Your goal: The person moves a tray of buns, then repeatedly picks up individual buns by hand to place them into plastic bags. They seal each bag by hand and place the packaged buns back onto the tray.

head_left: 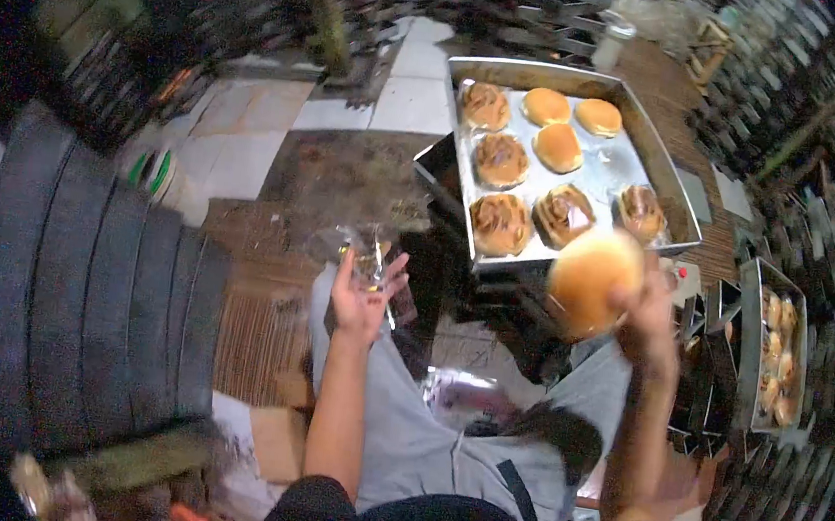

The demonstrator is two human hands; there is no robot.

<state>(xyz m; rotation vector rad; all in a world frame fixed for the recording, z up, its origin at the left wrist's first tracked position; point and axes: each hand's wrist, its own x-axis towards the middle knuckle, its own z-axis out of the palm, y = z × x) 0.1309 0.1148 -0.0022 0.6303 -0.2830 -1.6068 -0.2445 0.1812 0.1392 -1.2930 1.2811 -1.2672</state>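
Observation:
In the head view my right hand (652,308), blurred by motion, grips a round golden bun (593,280) just in front of the tray's near edge. My left hand (363,301) is raised over my left leg, thumb and fingers apart, with a shiny clear plastic bag (363,253) held among them. The bag's exact outline is hard to make out. Ahead of me, slightly right, stands a metal baking tray (673,213). It bears several buns; a plain one (557,148) lies near the middle, and a brown-topped one (499,223) sits at the near left corner.
A second, long tray (794,397) of buns lies on the right. Dark grey slats (84,279) rise at the left, near a white tub (156,175) with a green mark. A shiny plastic packet (465,391) lies between my legs. A whitish container (615,40) stands behind the tray.

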